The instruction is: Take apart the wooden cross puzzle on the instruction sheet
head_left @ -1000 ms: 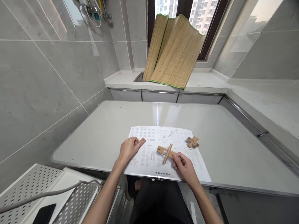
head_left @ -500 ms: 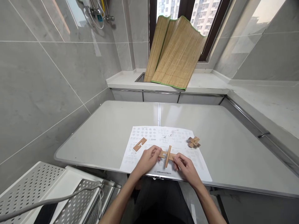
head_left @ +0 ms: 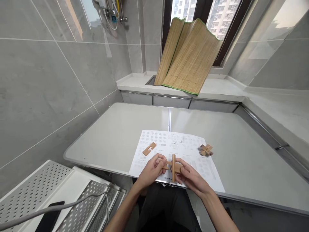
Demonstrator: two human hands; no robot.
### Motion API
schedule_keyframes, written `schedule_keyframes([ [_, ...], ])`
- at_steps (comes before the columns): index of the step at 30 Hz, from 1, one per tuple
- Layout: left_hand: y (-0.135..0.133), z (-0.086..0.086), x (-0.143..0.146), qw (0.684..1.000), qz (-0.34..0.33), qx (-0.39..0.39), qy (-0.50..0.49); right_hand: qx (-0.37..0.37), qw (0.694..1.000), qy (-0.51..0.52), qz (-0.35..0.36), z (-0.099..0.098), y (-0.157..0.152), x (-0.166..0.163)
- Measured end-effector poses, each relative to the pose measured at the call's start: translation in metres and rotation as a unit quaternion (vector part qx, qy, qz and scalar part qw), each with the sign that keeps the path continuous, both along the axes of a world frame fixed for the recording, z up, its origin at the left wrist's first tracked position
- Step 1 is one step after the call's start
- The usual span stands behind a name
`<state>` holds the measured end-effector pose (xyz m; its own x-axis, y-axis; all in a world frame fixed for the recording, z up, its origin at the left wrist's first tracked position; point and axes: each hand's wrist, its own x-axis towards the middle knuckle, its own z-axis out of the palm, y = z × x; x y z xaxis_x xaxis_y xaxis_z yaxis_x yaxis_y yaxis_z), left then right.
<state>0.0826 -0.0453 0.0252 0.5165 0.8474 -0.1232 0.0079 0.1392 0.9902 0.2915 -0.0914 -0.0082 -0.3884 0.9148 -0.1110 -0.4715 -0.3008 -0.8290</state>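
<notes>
I have both hands closed on the cross (head_left: 178, 167): left hand (head_left: 150, 170) pinching its left end, right hand (head_left: 193, 178) its right, over the near edge of the sheet (head_left: 193, 151). A slack pinch could let the slat (head_left: 173, 171) slip from its slot, I'd judge.

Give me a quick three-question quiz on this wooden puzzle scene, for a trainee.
1. True or false: the notched wooden piece lies flat on the printed sheet, apart from both hands.
2. What do the left hand and right hand hold between them?
A. a screwdriver
B. crossed wooden pieces
C. a cup
3. Near which edge of the sheet does the small assembled cross lie?

Key: 1 true; 2 B; 3 the right edge.
</notes>
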Motion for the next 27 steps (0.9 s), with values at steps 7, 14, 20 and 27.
schedule_keyframes([
  [7,-0.001,-0.007,-0.014,0.999,0.034,0.001,-0.006,-0.068,0.995,0.037,-0.068,0.003,0.006,-0.020],
  [14,-0.004,-0.012,-0.021,0.999,0.026,-0.001,-0.019,-0.072,0.992,0.045,-0.096,-0.003,0.005,-0.033],
  [20,-0.004,-0.014,-0.025,0.999,0.037,0.002,-0.018,-0.083,0.987,0.066,-0.124,-0.001,0.006,-0.039],
  [27,-0.008,-0.011,-0.025,0.999,0.045,0.007,-0.014,-0.055,0.988,0.040,-0.141,-0.003,0.001,-0.042],
])
